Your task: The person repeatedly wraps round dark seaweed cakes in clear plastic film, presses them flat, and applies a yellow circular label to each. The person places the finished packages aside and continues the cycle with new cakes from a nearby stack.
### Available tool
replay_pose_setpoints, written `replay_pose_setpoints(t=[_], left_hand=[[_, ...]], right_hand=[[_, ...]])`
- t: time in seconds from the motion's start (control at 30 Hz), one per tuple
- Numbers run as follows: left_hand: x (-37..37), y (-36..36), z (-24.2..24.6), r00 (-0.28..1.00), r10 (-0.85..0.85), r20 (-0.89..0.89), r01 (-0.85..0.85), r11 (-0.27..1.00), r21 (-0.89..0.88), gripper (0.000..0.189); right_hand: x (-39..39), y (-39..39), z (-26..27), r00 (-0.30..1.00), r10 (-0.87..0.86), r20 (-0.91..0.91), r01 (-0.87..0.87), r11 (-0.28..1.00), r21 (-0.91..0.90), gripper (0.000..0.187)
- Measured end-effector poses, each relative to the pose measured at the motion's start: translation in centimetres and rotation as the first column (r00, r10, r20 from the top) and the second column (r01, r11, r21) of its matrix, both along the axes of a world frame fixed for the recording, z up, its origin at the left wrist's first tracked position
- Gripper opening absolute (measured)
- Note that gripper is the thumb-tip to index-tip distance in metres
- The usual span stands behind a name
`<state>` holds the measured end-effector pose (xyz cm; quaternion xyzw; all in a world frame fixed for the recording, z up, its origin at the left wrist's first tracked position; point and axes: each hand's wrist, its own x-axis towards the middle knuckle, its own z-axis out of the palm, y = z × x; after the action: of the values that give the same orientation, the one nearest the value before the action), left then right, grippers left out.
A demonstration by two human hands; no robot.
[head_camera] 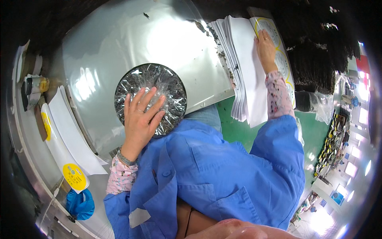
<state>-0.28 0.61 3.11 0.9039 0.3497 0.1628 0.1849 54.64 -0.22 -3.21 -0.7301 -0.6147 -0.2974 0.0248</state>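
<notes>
My left hand rests palm down, fingers spread, on a round dark item wrapped in crinkled clear plastic film. That item lies at the near edge of a glossy grey worktop, against my blue work jacket. Off to the right, my right hand lies over a sheet of round yellow-rimmed labels, fingers near its left edge. Whether the fingers pinch the sheet is unclear. Beside the labels is a thick stack of white paper sheets.
More white sheets and a strip with yellow round labels stand left of the worktop. A blue roll sits below them. A tape dispenser is at far left. Clear plastic bagging lies right, above green floor.
</notes>
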Motion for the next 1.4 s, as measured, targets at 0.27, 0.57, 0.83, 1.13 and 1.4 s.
replay_pose_setpoints(t=[0.27,0.57,0.83,1.13,1.4], left_hand=[[-0.1,0.2,0.0,1.000,-0.014,0.001,0.014,1.000,-0.011,0.041],[-0.1,0.1,-0.5,0.997,-0.012,0.080,0.012,1.000,0.001,0.040],[-0.7,0.0,-1.2,0.990,0.016,0.142,0.003,0.991,-0.133,0.043],[-2.1,-1.1,-3.8,0.960,0.126,0.252,-0.012,0.911,-0.411,0.054],[-1.1,-0.4,-2.7,0.917,0.201,0.345,-0.011,0.876,-0.481,0.064]], right_hand=[[2.2,2.0,-3.2,0.853,-0.091,0.513,0.271,0.919,-0.287,0.030],[7.0,-7.3,18.6,0.919,-0.207,-0.334,0.382,0.670,0.637,0.028],[-26.6,-8.3,10.1,0.577,0.537,-0.615,-0.602,0.789,0.125,0.050],[-34.4,-8.1,5.1,0.480,0.562,-0.673,-0.756,0.655,0.007,0.058],[-35.6,-8.2,6.4,0.614,0.499,-0.612,-0.696,0.708,-0.121,0.060]])
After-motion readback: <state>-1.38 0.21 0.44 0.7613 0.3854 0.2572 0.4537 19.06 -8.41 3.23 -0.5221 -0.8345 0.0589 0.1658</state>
